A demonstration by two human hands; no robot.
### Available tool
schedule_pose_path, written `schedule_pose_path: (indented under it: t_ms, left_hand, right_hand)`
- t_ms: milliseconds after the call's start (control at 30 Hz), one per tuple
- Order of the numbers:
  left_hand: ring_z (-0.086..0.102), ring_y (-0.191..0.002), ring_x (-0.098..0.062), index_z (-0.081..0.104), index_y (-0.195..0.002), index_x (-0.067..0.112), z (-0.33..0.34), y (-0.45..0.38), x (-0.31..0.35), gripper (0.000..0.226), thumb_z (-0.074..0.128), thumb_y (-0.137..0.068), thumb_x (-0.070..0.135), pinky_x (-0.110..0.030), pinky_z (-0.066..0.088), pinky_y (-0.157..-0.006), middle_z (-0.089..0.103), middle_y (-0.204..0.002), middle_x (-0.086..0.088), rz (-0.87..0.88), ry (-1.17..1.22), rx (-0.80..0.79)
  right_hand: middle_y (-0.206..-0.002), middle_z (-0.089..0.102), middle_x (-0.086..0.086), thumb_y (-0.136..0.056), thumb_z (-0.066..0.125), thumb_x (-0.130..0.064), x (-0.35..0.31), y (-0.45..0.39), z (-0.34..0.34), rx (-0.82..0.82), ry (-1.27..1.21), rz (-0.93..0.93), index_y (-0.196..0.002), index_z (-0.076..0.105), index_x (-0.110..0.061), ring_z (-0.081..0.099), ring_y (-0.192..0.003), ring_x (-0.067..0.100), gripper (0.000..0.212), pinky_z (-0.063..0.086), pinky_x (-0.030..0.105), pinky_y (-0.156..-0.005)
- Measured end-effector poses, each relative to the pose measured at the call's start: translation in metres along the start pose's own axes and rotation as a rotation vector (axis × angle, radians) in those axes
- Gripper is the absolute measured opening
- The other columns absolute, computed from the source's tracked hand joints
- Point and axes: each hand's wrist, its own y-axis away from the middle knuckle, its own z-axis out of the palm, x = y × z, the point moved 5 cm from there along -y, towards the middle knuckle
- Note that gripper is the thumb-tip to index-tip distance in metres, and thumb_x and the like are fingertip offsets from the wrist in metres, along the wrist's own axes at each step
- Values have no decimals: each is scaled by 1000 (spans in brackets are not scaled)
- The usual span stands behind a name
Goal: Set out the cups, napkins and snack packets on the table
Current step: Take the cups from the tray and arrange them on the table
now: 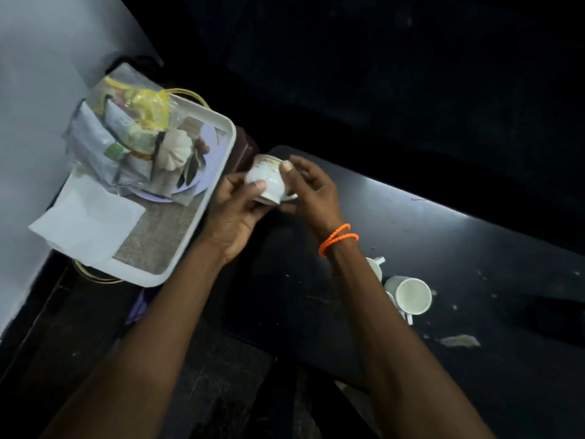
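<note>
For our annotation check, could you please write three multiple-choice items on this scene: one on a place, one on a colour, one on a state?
1. Where do the snack packets lie?
A. on the tray
B. on the dark table
C. in a cup

2. What colour are the wristbands?
A. blue
B. orange
C. green

3. How is the gold-trimmed cup held?
A. left hand only
B. standing free on the table
C. both hands, right hand too

Answers: 1 A, the packets are piled on the tray; 2 B, bright orange on the right wrist; 3 C, fingers of both hands grip it.

Dim, soft-focused scene; glare streaks the dark table [443, 223].
</note>
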Motion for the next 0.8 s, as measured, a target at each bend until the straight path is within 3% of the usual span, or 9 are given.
schedule_pose_path:
  t_ms: [100, 200, 267, 333, 400, 467, 633, 733, 800]
  left_hand:
    - [72, -101, -23, 56, -110, 9, 29, -1, -47, 32, 67, -81, 4, -34, 61, -90, 73, -106, -14, -121, -20, -71]
    - [72, -103, -18, 58, -117, 10, 55, -5, -87, 44, 74, -77, 0, -31, 59, -94, 76, -107, -7, -181, -185, -177]
    - [72, -109, -19, 59, -126, 5, 74, -8, -110, 54, 77, -76, -7, -33, 59, -100, 77, -117, -10, -201, -326, -253]
    - [71, -114, -21, 59, -132, 2, 91, -10, -132, 59, 77, -78, -15, -36, 57, -104, 74, -128, -16, -211, -479, -307]
    - [70, -116, -21, 60, -133, 4, 107, -12, -151, 61, 71, -78, -20, -34, 58, -100, 72, -131, -18, -211, -621, -345]
    - [68, -116, -19, 59, -135, 5, 119, -12, -168, 64, 64, -78, -23, -28, 59, -91, 71, -132, -16, -232, -719, -385]
    - [70, -110, -16, 64, -132, 7, 124, -9, -193, 52, 64, -85, -14, -18, 55, -74, 74, -127, -11, -257, -841, -429]
    - [72, -95, -2, 68, -131, 11, 123, -8, -199, 46, 60, -88, -6, -15, 54, -72, 77, -116, -2, -252, -887, -445]
    - [71, -83, 4, 70, -128, 14, 123, -8, -201, 43, 60, -89, -1, -15, 54, -71, 77, -105, 5, -256, -900, -440]
  right_hand:
    - [-106, 73, 8, -98, 68, -27, -2, 6, -54, -115, 9, 144, -117, 74, -17, 71, -91, 22, 22, 63, 42, -76]
    - [-98, 73, 7, -92, 75, -13, -10, 13, -113, -119, 147, 144, -118, 69, 1, 71, -85, 16, 31, 61, 35, -73]
    - [-103, 73, 6, -83, 84, -8, -14, 19, -151, -49, 295, 84, -117, 67, -3, 70, -88, 15, 39, 61, 33, -75]
    - [-115, 71, 8, -73, 92, -10, -14, 26, -182, 39, 485, 15, -124, 63, -8, 69, -102, 19, 59, 60, 36, -89]
    - [-118, 68, 2, -67, 96, -17, -8, 34, -203, 117, 646, -24, -133, 60, -14, 66, -111, 21, 75, 55, 34, -98]
    - [-117, 67, -2, -65, 97, -21, 4, 42, -217, 202, 709, -32, -134, 62, -19, 65, -110, 18, 77, 54, 33, -99]
    - [-118, 70, 0, -61, 95, -22, 35, 58, -233, 312, 790, -54, -125, 62, -18, 64, -102, 19, 71, 56, 34, -88]
    - [-111, 64, -4, -60, 93, -32, 48, 62, -237, 341, 810, -42, -119, 56, -22, 61, -95, 19, 70, 46, 18, -71]
    - [-109, 62, -6, -60, 92, -38, 51, 63, -240, 342, 804, -49, -117, 54, -24, 61, -94, 17, 70, 40, 11, -67]
